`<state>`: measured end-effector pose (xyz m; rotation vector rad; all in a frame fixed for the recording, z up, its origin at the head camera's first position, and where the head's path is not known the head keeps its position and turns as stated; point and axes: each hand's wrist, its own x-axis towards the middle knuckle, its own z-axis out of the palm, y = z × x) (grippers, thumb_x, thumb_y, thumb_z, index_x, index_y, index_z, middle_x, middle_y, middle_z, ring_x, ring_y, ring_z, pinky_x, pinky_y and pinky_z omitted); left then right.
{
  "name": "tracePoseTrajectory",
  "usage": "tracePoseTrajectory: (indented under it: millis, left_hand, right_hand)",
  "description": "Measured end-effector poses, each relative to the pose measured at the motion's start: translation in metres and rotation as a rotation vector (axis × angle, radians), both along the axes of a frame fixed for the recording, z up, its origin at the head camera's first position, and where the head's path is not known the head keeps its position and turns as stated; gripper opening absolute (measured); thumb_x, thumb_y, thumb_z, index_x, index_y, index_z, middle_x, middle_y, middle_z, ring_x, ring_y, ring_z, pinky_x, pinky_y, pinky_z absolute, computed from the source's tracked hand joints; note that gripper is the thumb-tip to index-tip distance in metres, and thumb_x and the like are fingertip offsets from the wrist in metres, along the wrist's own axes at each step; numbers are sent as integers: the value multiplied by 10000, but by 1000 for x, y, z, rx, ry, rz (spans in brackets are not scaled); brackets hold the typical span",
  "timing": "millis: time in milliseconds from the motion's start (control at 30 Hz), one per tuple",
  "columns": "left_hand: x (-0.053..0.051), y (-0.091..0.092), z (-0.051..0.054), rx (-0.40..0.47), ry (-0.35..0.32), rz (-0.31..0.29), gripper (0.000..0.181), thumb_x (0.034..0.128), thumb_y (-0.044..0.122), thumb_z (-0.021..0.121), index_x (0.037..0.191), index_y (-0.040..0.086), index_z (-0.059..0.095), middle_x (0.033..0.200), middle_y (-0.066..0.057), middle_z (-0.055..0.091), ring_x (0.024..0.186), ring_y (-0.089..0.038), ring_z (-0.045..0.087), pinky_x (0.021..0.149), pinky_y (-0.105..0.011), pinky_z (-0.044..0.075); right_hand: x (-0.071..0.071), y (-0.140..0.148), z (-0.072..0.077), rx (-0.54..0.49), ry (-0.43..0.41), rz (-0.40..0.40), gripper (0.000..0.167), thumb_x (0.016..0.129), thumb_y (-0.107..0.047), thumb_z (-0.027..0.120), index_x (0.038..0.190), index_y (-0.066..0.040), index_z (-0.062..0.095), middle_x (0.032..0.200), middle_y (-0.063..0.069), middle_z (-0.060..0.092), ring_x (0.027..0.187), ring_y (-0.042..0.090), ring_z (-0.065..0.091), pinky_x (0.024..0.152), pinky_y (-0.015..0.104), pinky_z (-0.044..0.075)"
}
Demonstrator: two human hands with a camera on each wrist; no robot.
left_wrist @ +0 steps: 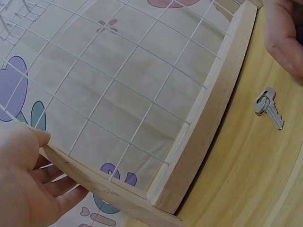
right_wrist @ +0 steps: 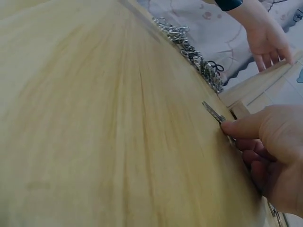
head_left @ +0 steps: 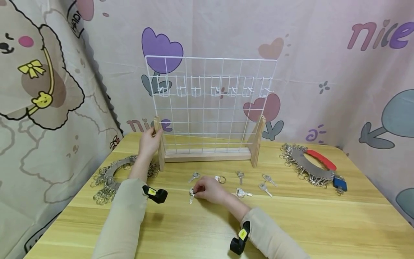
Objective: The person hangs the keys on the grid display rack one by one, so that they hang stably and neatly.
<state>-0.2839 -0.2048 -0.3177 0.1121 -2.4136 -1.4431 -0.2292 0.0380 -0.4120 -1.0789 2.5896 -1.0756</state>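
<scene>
A white wire grid rack (head_left: 210,109) stands upright on a wooden base (head_left: 207,157), with a row of white hooks (head_left: 196,91) across its upper part. My left hand (head_left: 150,142) holds the rack's left wooden post (left_wrist: 102,187), thumb in front and fingers behind it. Low over the table in front of the rack, my right hand (head_left: 210,190) pinches a silver key (right_wrist: 213,112) between thumb and fingers; its blade points outward. Several other keys lie around that hand, among them one key (head_left: 194,176) behind it and another key (head_left: 243,193) to its right.
On the left lies a grey curved plate (head_left: 114,169) hung with many metal rings, partly behind my left forearm. A similar plate (head_left: 307,163) with a red handle (head_left: 321,159) and a blue padlock (head_left: 339,183) lies at the right. A printed curtain (head_left: 310,72) hangs behind the table.
</scene>
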Motion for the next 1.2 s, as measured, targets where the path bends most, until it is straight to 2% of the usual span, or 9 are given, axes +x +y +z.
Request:
tracePoseTrajectory:
  millis: [167, 300, 533, 633, 733, 933, 1067, 1200]
  left_hand:
    - [1, 0, 0, 7, -15, -7, 487, 998, 281, 410, 1365, -39, 408, 1344, -253, 440, 1214, -389, 438, 995, -463, 380]
    - [2, -1, -1, 13, -25, -9, 505, 997, 301, 406, 1377, -32, 394, 1354, -248, 431, 1221, -385, 432, 1000, -458, 375]
    - [2, -2, -3, 9, -16, 0, 491, 994, 280, 425, 1368, -37, 405, 1340, -248, 446, 1207, -383, 446, 997, -454, 381]
    - [2, -2, -2, 14, -20, -1, 498, 993, 287, 425, 1372, -36, 400, 1340, -248, 446, 1202, -382, 452, 995, -449, 383]
    - [2, -2, -1, 19, -23, -1, 504, 993, 293, 422, 1377, -33, 395, 1343, -244, 444, 1204, -379, 451, 997, -446, 382]
    - [1, -3, 0, 19, -27, -4, 490, 994, 276, 428, 1375, -31, 400, 1347, -239, 444, 1214, -371, 446, 998, -443, 382]
    - [1, -3, 1, 26, -29, -11, 489, 995, 269, 426, 1381, -30, 392, 1352, -241, 437, 1222, -373, 438, 1000, -444, 379]
    - [2, -2, 1, 26, -28, -14, 495, 997, 277, 415, 1384, -31, 385, 1352, -243, 437, 1219, -374, 440, 999, -440, 381]
  right_hand:
    - [1, 0, 1, 33, 57, 8, 59, 827, -102, 695, 778, -124, 670, 844, -73, 544, 770, 48, 480, 695, 206, 423]
    - [0, 1, 3, 15, 81, 15, 79, 843, -109, 675, 772, -136, 657, 822, -67, 522, 744, 60, 459, 660, 212, 409]
    - [-6, 5, 14, -100, 23, -21, 70, 897, -74, 597, 830, -70, 616, 796, -35, 545, 719, 69, 490, 627, 202, 453]
    - [-11, 8, 23, -180, -4, -33, 69, 906, -46, 577, 864, -1, 608, 759, 4, 571, 665, 76, 503, 574, 198, 455]
    - [-18, 12, 36, -220, 29, -37, 75, 899, -22, 578, 867, 36, 613, 709, 34, 572, 606, 95, 503, 527, 198, 442]
    - [-28, 17, 64, -221, 26, -67, 55, 902, -21, 575, 895, 15, 615, 730, 45, 597, 657, 175, 585, 612, 292, 533]
    - [-35, 18, 85, -210, 5, -83, 79, 924, -52, 559, 900, 0, 613, 772, 116, 616, 702, 225, 605, 640, 297, 536]
    - [-43, 17, 107, -219, -4, -77, 101, 932, -50, 546, 912, 32, 602, 783, 151, 613, 721, 261, 604, 656, 312, 535]
